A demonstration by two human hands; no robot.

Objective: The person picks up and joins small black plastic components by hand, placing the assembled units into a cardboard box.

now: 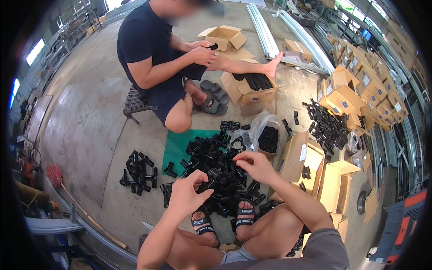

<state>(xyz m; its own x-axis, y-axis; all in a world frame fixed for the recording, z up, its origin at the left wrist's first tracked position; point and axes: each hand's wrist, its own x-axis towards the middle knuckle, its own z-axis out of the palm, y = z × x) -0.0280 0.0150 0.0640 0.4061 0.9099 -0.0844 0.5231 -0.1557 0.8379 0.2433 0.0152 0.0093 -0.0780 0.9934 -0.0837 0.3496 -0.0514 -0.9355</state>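
My left hand (186, 192) is above the near left side of a heap of black plastic pipe fittings (216, 157). Its fingers curl, with a gap between them and the thumb, and no object shows in it. Over the right part of the heap, my right hand (257, 167) has its thumb and fingertips drawn together. Whether something small is pinched there I cannot make out. Part of the heap lies on a green sheet (172, 143), and it reaches my sandalled feet.
Opposite me a seated person (148, 58) holds a black fitting (213, 47). A smaller fitting pile (139, 173) lies left. Right are a bag-lined box (269, 139), open cartons (310, 164), another black pile (326, 128) and stacked boxes (373, 85). A broom (85, 213) lies at left.
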